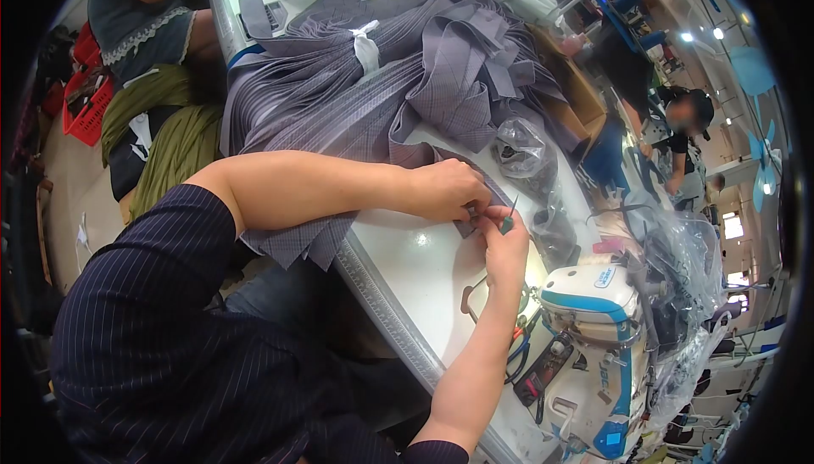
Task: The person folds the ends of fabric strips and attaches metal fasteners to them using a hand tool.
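My left hand is closed at the end of a grey checked fabric strip, its fingers pinching the cloth above the white table. Right against it, my right hand is closed around a small pointed tool with a green handle and a thin dark tip pointing up. The fingertips of both hands meet at the fabric, and the exact point of contact is hidden. Beyond my left arm lies a large pile of grey fabric strips, bundled with a white cloth tie.
A white and blue sewing machine stands to the right of my right hand. Clear plastic bags lie beyond my hands, beside a cardboard box. A metal ruler runs along the table edge. Other people are nearby.
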Demonstrator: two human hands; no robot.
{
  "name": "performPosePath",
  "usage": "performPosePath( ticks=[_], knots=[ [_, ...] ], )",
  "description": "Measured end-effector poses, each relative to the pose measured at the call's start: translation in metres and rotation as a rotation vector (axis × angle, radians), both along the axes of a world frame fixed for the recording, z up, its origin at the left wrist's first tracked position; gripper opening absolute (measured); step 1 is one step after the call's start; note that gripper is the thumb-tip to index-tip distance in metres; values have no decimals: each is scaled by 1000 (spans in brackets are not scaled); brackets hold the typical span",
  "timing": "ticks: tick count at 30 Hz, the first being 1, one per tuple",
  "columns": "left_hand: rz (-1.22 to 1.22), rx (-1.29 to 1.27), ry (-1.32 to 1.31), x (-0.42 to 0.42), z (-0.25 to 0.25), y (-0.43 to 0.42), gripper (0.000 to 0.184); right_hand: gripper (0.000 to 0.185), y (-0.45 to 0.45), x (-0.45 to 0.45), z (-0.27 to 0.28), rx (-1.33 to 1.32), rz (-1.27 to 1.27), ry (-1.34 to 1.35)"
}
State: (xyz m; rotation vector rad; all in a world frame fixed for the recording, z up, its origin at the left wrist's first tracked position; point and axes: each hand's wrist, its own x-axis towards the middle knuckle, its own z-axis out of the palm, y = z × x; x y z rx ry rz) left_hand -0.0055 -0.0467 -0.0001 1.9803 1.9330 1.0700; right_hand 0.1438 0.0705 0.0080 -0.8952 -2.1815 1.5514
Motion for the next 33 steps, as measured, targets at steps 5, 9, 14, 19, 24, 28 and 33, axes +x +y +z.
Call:
performPosePath(
  ticks=[5, 9, 14, 19, 24, 28, 33],
  knots=[
    [-20, 73, -17, -1, -4, 2, 10, 7, 0, 0, 2, -17, -4, -33],
    [1, 37, -15, -2, -3, 2, 9, 8, 2, 2, 2, -23, 10, -37],
    [29, 1, 2, -1, -3, 3, 13, 12, 0, 4, 10, 19, 30, -39],
    [39, -19, 11, 0, -2, 2, 16, 13, 5, 4, 1, 132, 35, -48],
    [56, -46, 26, 2, -2, 1, 18, 16, 1, 2, -2, 305, 29, -87],
    [72, -42, 40, 2, -3, 1, 19, 19, 1, 1, -1, 343, 32, -168],
    [86, -16, 38, 3, -5, 2, 20, 22, 0, 0, -3, 384, 24, -181]
  ],
)
